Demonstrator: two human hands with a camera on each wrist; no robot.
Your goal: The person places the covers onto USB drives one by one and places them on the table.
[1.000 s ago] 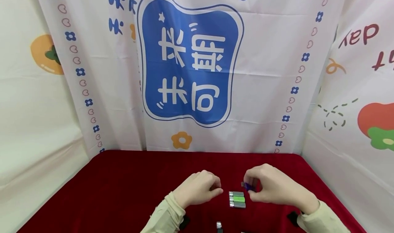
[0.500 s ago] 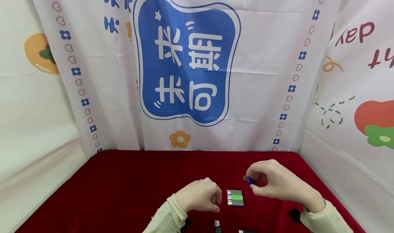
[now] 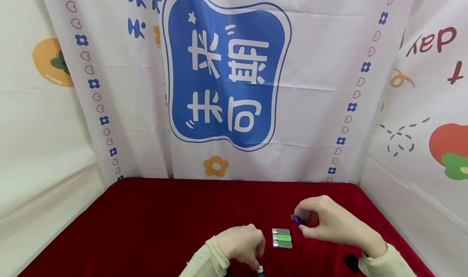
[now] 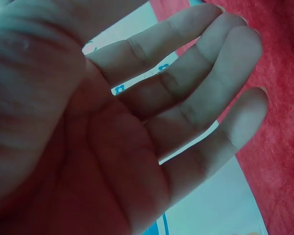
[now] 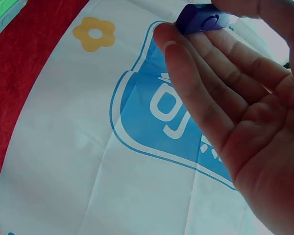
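In the head view my right hand (image 3: pixel 329 222) pinches a purple USB flash drive (image 3: pixel 300 220) between thumb and fingertips, its metal plug pointing left. The right wrist view shows the purple body of the USB flash drive (image 5: pixel 201 18) at the fingertips. My left hand (image 3: pixel 241 244) reaches down, thumb and fingertips right at another flash drive (image 3: pixel 260 269) with a silver end and a dark body, cut off by the lower frame edge. In the left wrist view the fingers (image 4: pixel 240 54) are loosely bent with nothing in the palm; the thumb's tip is out of sight.
Between the hands, several flash drives lie side by side on the red cloth (image 3: pixel 164 224): grey ones around a green one (image 3: pixel 284 237). A black object (image 3: pixel 352 262) lies by the right wrist. White printed curtains (image 3: pixel 310 106) stand behind and at both sides.
My left hand has moved down and toward me, from beside the row to the flash drive at the lower edge. The right hand still holds the purple flash drive, slightly farther right.
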